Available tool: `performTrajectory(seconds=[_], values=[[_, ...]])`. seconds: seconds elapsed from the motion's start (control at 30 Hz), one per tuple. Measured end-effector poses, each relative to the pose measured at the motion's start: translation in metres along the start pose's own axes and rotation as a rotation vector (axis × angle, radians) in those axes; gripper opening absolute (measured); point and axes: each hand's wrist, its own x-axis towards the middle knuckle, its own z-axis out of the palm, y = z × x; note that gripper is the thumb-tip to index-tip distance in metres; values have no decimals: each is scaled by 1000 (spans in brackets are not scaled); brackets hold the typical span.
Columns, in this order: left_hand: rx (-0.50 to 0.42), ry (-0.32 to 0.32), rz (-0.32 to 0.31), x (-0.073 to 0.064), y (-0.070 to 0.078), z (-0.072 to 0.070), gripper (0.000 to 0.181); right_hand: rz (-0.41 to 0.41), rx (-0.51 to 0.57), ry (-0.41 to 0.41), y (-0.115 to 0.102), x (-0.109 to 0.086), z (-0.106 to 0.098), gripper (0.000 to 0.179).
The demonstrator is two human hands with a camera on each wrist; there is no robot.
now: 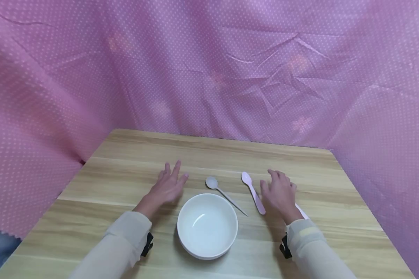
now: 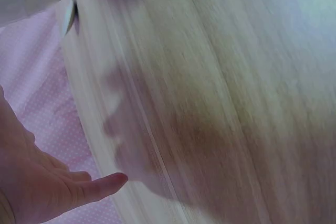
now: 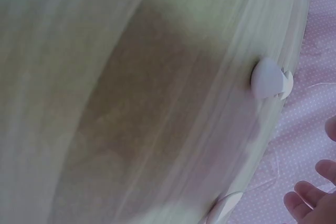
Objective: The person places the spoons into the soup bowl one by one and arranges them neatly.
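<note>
A white bowl (image 1: 207, 226) stands near the table's front, between the two forearms. My left hand (image 1: 167, 186) is held to its upper left with fingers spread and nothing in them; in the left wrist view this hand (image 2: 58, 184) appears over the table edge. A grey spoon (image 1: 212, 183) lies slantwise behind the bowl, its thin handle pointing toward the front right. To its right lies a pink spoon (image 1: 254, 193). Just right of that spoon hovers my right hand (image 1: 281, 193), fingers loosely bent and holding nothing. A pale pink piece (image 1: 302, 211) shows beside the right wrist, mostly hidden by it.
The wood-grain table (image 1: 132, 151) has rounded far corners. A pink dotted cloth (image 1: 195, 77) hangs behind it and along both sides. Black straps (image 1: 146, 245) circle both wrists over light sleeves. A patch of blue fabric (image 1: 0, 248) shows at lower left.
</note>
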Motion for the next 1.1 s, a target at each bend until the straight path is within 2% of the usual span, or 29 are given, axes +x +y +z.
performTrajectory(seconds=[0.3,0.5,0.73,0.93,1.1], values=[[-110,2,-22,-4,-4,-1,77,21,19,-6,4,-4,2,49],[-177,-23,-6,-11,-4,-1,82,19,12,16,8,-5,-2,47],[-207,-13,41,-17,-3,-1,79,30,26,10,11,-8,-3,46],[-263,-22,32,-20,0,1,74,28,13,22,13,-8,-4,45],[-282,-36,18,-21,1,3,78,27,5,12,16,-9,-5,45]])
